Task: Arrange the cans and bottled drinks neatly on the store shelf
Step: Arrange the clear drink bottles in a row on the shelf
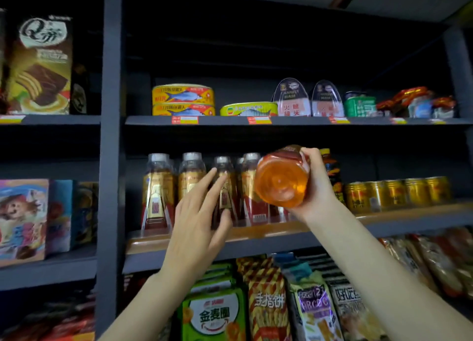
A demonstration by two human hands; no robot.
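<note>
I'm gripping the orange bottle [281, 178] in my right hand [316, 184], tipped base-out at frame centre, while my left hand [198, 212], fingers relaxed, is touching a shelf bottle [225, 187], probably clearing a slot.

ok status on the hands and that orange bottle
Right hand grips orange bottle, base toward camera. Left hand open, on a shelved bottle. Gold cans right.

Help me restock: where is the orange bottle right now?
The orange bottle is tipped base-first toward the camera in the right hand, off the shelf, in front of the gold-labelled bottles and left of the gold cans.
</note>
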